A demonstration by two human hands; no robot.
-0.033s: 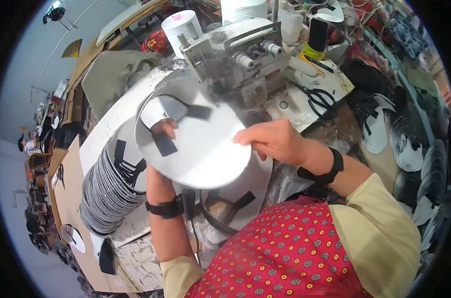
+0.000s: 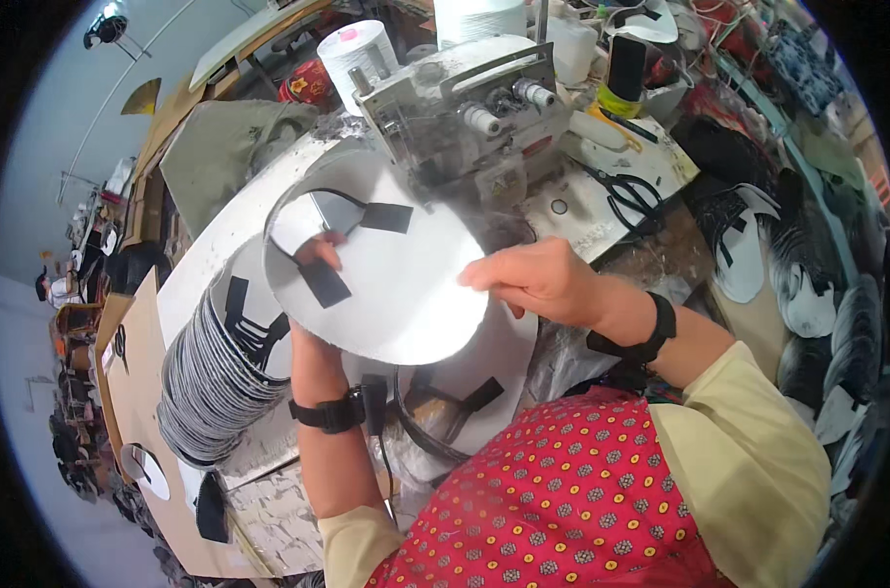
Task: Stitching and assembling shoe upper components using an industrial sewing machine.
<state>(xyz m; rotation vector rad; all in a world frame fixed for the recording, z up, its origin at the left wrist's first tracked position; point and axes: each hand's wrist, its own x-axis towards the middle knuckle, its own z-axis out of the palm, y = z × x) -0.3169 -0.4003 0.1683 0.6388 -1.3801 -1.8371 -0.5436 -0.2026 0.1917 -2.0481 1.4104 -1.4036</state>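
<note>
A white oval fabric piece (image 2: 416,284) with a dark-trimmed opening and two black tabs hangs tilted in front of the sewing machine. My right hand (image 2: 543,279) pinches its right edge between thumb and fingers. Behind the piece is my left hand (image 2: 322,251), its fingertips curling through the opening beside the lower black tab (image 2: 325,284); the rest of that hand is hidden. Left of it, a thick stack of similar fabric pieces (image 2: 215,382) lies on its side. Another white piece with black tabs (image 2: 504,358) rests under my hands, nearer my body.
The sewing machine (image 2: 465,108) stands at the far side, with white thread cones (image 2: 357,61) behind it. Black scissors (image 2: 629,201) lie to its right, near a phone (image 2: 626,69) in a yellow holder. Piles of dark-and-white pieces (image 2: 798,255) fill the right side.
The white fabric piece has shifted very slightly left and up. Both hands keep their hold on it.
</note>
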